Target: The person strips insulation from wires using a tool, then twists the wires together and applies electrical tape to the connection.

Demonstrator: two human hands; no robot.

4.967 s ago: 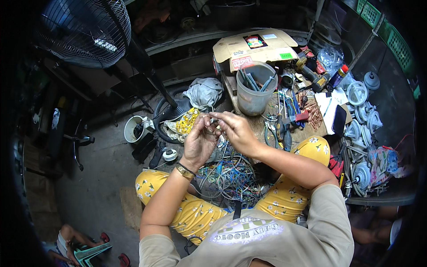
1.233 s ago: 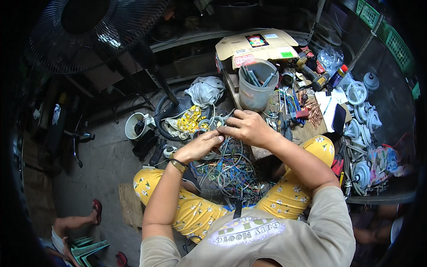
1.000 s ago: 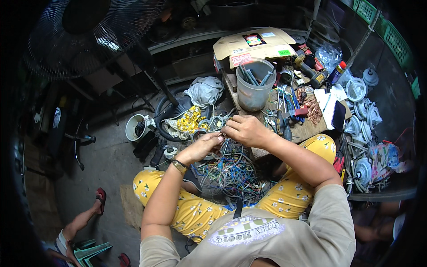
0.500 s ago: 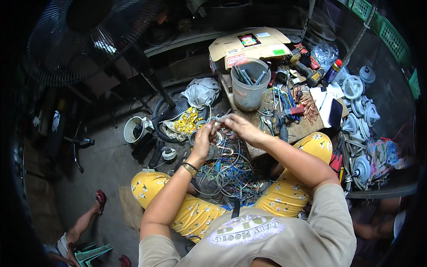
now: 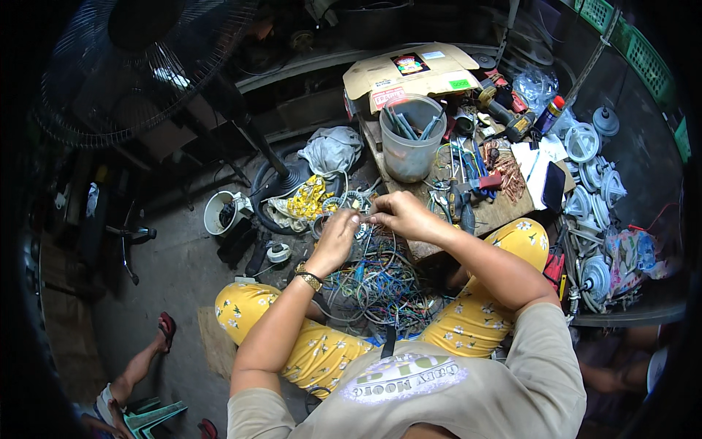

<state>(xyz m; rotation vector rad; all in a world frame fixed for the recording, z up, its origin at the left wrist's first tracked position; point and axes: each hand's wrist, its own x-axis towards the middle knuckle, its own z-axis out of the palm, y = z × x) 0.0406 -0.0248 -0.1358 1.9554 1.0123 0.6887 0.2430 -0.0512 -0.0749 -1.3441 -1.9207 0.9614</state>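
Note:
My left hand (image 5: 338, 238), with a gold-coloured watch at its wrist, is closed in a pinch. My right hand (image 5: 402, 214) meets it from the right, its fingers pinched too. Between the fingertips there seems to be a small thin piece, too small to make out. Beneath both hands lies a tangled heap of coloured wires (image 5: 376, 282), spread between my knees. Just beyond the left hand are some round slotted parts (image 5: 329, 207), partly covered by it. To the right of my right hand, screwdrivers and pliers (image 5: 461, 205) lie on the low wooden table.
On the wooden table (image 5: 486, 216) stand a translucent bucket (image 5: 413, 157) with grey strips, a cordless drill (image 5: 512, 121), a phone (image 5: 553, 185) and copper wire scraps (image 5: 504, 167). A pedestal fan (image 5: 146, 73) rises at left, near a white pail (image 5: 219, 214). Another person's leg (image 5: 135, 366) shows lower left.
The right hand's fingers have curled in, and its raised fingertips have come down beside the left hand's. My left hand has shifted slightly to the right.

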